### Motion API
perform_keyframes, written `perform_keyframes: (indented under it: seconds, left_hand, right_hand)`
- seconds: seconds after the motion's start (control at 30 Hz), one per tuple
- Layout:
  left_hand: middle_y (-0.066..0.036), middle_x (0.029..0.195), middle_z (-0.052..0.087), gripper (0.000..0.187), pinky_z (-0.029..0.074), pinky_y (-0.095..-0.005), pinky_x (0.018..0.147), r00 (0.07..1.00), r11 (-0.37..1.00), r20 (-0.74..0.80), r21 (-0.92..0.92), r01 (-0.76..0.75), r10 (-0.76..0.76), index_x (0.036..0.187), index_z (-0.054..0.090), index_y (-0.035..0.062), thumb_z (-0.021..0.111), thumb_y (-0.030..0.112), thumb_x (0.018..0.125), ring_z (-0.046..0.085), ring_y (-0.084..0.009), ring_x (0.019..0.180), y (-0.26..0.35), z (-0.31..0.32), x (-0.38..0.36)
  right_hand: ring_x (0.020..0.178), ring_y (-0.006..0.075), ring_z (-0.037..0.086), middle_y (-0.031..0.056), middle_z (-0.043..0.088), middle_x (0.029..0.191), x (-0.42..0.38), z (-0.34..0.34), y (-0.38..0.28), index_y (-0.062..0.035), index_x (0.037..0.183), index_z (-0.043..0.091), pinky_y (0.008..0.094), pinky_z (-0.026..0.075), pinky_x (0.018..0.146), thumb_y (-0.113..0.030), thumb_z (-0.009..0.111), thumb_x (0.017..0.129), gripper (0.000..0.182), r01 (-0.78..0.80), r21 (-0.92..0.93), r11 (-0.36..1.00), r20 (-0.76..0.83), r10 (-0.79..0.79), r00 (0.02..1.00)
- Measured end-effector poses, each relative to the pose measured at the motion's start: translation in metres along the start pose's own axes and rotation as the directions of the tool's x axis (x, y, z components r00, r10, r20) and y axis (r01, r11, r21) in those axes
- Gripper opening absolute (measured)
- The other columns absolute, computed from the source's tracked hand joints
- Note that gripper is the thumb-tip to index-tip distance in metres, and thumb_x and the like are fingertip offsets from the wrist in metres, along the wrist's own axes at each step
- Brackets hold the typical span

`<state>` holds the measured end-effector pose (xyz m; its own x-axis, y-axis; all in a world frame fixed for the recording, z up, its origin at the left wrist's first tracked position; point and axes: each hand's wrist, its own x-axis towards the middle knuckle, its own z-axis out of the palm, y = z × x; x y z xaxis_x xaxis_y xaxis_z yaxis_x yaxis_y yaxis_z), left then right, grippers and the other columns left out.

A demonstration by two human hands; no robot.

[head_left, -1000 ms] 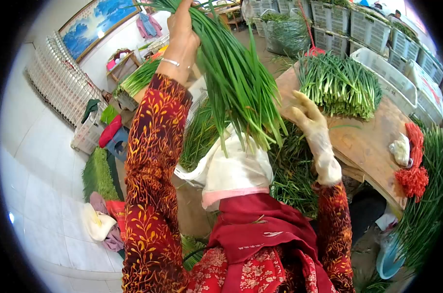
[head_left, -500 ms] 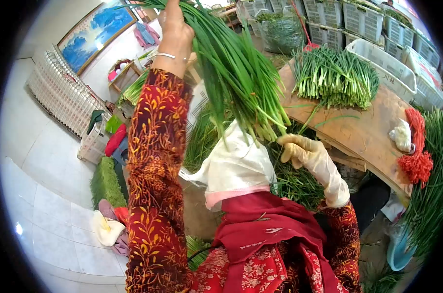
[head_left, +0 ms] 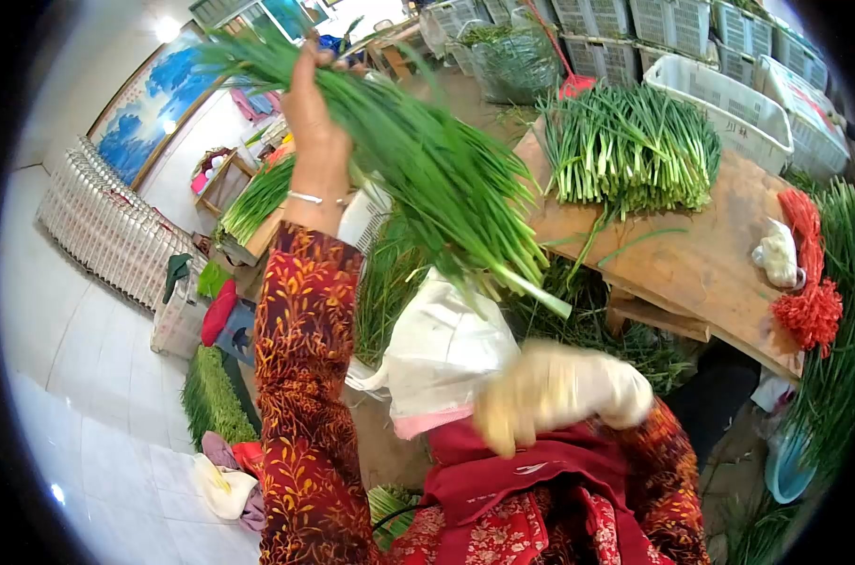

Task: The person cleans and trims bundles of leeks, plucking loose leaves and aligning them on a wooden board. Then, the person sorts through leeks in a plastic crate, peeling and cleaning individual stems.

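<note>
Left hand: closed around the bunch, held aslant above the white cloth. Right hand: gloved, blurred, near the apron; finger spread cannot be determined. Cut greens: on table, far right.

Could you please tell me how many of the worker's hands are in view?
2: the left hand, raised, gripping green stalks; the gloved right hand, blurred, before the red apron.

Left arm extended, left hand gripping; right arm bent, right hand motion-blurred.
</note>
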<state>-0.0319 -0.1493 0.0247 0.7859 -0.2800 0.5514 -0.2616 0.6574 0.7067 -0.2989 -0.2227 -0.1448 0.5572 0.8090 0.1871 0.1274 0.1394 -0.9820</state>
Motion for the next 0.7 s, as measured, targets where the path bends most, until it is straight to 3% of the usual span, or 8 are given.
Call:
perform_keyframes:
  seconds: [0.1, 0.23, 0.37, 0.43, 0.5, 0.57, 0.67, 0.7]
  left_hand:
    - [-0.003, 0.068, 0.052, 0.026, 0.046, -0.0351, 0.075, 0.994, 0.998, 0.102, 0.044, 0.033, -0.037, 0.076, 0.05, 0.0076, 0.06, 0.031, 0.081, 0.052, -0.0192, 0.067, 0.005, -0.017, 0.002]
    - [0.001, 0.067, 0.047, 0.024, 0.044, -0.0335, 0.079, 0.919, 0.983, 0.378, -0.099, 0.155, -0.107, 0.071, 0.046, 0.0104, 0.055, 0.028, 0.085, 0.049, -0.0163, 0.07, 0.014, -0.011, -0.003]
    - [0.003, 0.067, 0.046, 0.021, 0.044, -0.0333, 0.079, 0.897, 0.98, 0.425, -0.089, 0.175, -0.122, 0.072, 0.046, 0.0131, 0.053, 0.026, 0.087, 0.048, -0.013, 0.07, 0.013, 0.015, -0.011]
    - [0.003, 0.069, 0.047, 0.02, 0.044, -0.0324, 0.078, 0.909, 0.993, 0.408, -0.039, 0.113, -0.088, 0.073, 0.046, 0.0146, 0.053, 0.026, 0.086, 0.05, -0.0135, 0.074, 0.017, 0.013, -0.013]
    - [0.003, 0.07, 0.047, 0.018, 0.044, -0.0318, 0.078, 0.898, 0.986, 0.416, -0.018, 0.167, -0.144, 0.074, 0.046, 0.0148, 0.053, 0.026, 0.086, 0.051, -0.0138, 0.076, 0.023, 0.011, -0.019]
    - [0.003, 0.072, 0.047, 0.015, 0.044, -0.0305, 0.076, 0.86, 0.97, 0.467, -0.022, 0.241, -0.203, 0.077, 0.046, 0.0151, 0.053, 0.024, 0.086, 0.053, -0.0144, 0.081, 0.027, 0.015, -0.021]
    - [0.001, 0.072, 0.046, 0.017, 0.042, -0.027, 0.077, 0.852, 0.989, 0.504, 0.037, 0.142, -0.142, 0.076, 0.044, 0.014, 0.049, 0.025, 0.089, 0.051, -0.014, 0.078, 0.025, 0.007, -0.006]
    - [-0.001, 0.074, 0.046, 0.019, 0.04, -0.0247, 0.08, 0.781, 0.976, 0.604, -0.021, 0.217, -0.161, 0.077, 0.043, 0.0128, 0.045, 0.026, 0.091, 0.049, -0.0132, 0.076, 0.025, 0.01, -0.004]
  right_hand:
    - [0.089, 0.0198, 0.057, 0.0093, 0.062, 0.093, -0.038, -0.019, 0.036, -0.0021, 0.1, 0.06, 0.0289, 0.044, 0.081, -0.023, 0.057, 0.086, 0.026, -0.558, -0.509, 0.655, -0.647, 0.136, 0.75]
    - [0.095, 0.0206, 0.057, 0.0123, 0.06, 0.103, -0.034, -0.07, 0.025, -0.0072, 0.107, 0.058, 0.0291, 0.045, 0.083, -0.033, 0.055, 0.084, 0.034, -0.045, -0.331, 0.943, -0.936, -0.322, 0.144]
    - [0.075, 0.0225, 0.059, 0.0096, 0.063, 0.086, 0.012, -0.049, 0.026, -0.0053, 0.095, 0.06, 0.0301, 0.048, 0.072, -0.039, 0.056, 0.081, 0.037, -0.547, -0.338, 0.766, -0.545, 0.315, 0.777]
    - [0.07, 0.0225, 0.059, 0.0104, 0.063, 0.081, -0.004, -0.055, 0.021, -0.0064, 0.087, 0.062, 0.0303, 0.048, 0.067, -0.03, 0.057, 0.082, 0.025, -0.506, -0.5, 0.702, -0.617, 0.121, 0.777]
    - [0.076, 0.0196, 0.06, 0.0087, 0.064, 0.08, -0.021, -0.083, 0.062, -0.008, 0.093, 0.061, 0.0313, 0.049, 0.067, -0.021, 0.054, 0.085, 0.016, -0.46, -0.289, 0.839, -0.94, -0.158, 0.303]
    - [0.081, 0.017, 0.059, 0.0087, 0.064, 0.083, -0.02, -0.101, 0.078, -0.0074, 0.094, 0.062, 0.0299, 0.048, 0.072, -0.022, 0.059, 0.083, 0.019, -0.251, -0.189, 0.949, -0.976, -0.151, 0.16]
    - [0.076, 0.0158, 0.056, 0.0091, 0.063, 0.082, 0.004, -0.052, 0.051, -0.0061, 0.106, 0.058, 0.0292, 0.046, 0.073, -0.036, 0.062, 0.081, 0.039, -0.169, -0.293, 0.941, -0.705, -0.093, 0.703]
    - [0.076, 0.0171, 0.058, 0.0107, 0.063, 0.082, 0.003, -0.049, 0.057, -0.007, 0.107, 0.058, 0.0307, 0.046, 0.071, -0.039, 0.059, 0.081, 0.041, -0.146, -0.199, 0.969, -0.722, -0.044, 0.691]
